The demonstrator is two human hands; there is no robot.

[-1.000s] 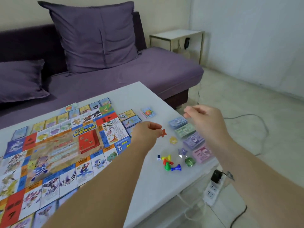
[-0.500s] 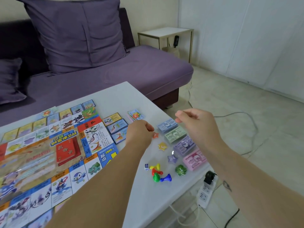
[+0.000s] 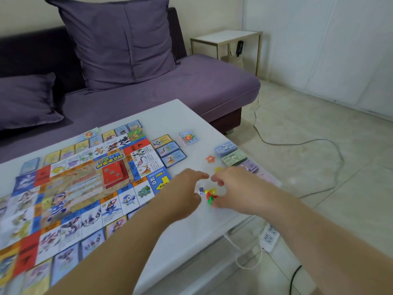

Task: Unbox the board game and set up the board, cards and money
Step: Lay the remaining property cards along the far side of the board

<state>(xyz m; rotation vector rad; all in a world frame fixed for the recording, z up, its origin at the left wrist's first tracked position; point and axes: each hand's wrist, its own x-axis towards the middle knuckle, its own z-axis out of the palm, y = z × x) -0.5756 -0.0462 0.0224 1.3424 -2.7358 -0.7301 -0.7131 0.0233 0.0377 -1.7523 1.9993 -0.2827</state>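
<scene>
The game board (image 3: 70,194) lies unfolded on the left of the white table (image 3: 170,111), with a red card deck (image 3: 114,173) at its middle. Three property cards (image 3: 170,150) and a small card stack (image 3: 188,137) lie to its right. Blue (image 3: 225,148), green (image 3: 234,159) and purple (image 3: 250,166) money stacks line the right edge. An orange star token (image 3: 210,159) lies loose beside them. My left hand (image 3: 187,189) reaches out empty beside a die (image 3: 201,190). My right hand (image 3: 236,189) curls over the coloured pawns (image 3: 211,195), hiding some pieces.
A purple sofa (image 3: 191,86) with two cushions stands behind the table. A small side table (image 3: 227,38) is in the corner. A white power strip (image 3: 270,238) and cables lie on the tiled floor at the table's right edge.
My left hand has let go of the orange star, which now lies on the table. Both hands have dropped towards me and met over the pawns and die.
</scene>
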